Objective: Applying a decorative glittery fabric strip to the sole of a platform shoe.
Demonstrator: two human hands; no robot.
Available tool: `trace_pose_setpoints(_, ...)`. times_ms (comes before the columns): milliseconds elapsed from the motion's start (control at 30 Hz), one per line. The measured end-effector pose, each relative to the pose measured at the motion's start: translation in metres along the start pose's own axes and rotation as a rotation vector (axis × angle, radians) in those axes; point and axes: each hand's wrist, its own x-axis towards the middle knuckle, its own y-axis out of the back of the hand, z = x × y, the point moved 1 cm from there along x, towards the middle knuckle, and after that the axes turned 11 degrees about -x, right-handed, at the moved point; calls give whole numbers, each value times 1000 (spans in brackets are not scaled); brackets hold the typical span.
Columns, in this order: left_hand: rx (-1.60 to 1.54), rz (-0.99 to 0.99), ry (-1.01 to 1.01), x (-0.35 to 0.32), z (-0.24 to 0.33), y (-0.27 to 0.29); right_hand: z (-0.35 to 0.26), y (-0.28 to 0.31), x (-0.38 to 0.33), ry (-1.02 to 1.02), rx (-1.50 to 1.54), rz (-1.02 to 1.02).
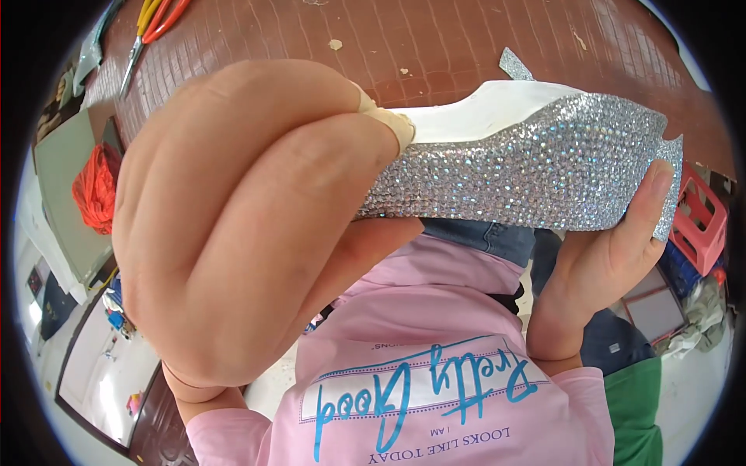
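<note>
My left hand (233, 217) fills the left half of the view, very close to the camera, pinching the left end of a white shoe sole piece (482, 109) covered along its side with a silver rhinestone strip (536, 171). A bandage wraps the tip of one left finger where it presses the strip. My right hand (606, 256) supports the piece from below at its right end, fingers curled up against the strip's edge. The piece is held above my lap, just in front of a brown table (435, 39).
Scissors with red and yellow handles (151, 31) lie at the table's far left. A small scrap of silver strip (514, 66) rests on the table. An orange bundle (97, 186) lies at left, and a red plastic stool (699, 225) stands at right.
</note>
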Motion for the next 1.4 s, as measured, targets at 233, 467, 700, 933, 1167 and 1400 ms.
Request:
trace_pose_setpoints(233, -69, 31, -42, 3, -4, 1, -3, -4, 2, 20, 62, 54)
trace_pose_setpoints(467, -3, -49, -9, 8, 1, -1, -5, -6, 0, -13, -20, 52)
trace_pose_setpoints(700, 88, -42, -54, 4, 3, -3, -4, -8, 0, 18, -65, 71)
trace_pose_setpoints(933, 105, -7, -114, 2, 0, -10, 2, -5, 1, 17, -53, 84)
trace_pose_setpoints(1167, 34, -40, -101, 6, -4, -3, -4, -5, 0, 22, 31, 42)
trace_pose_setpoints(1400, -88, -64, 64, 11, 1, -2, -2, 1, 0, 36, -95, -4)
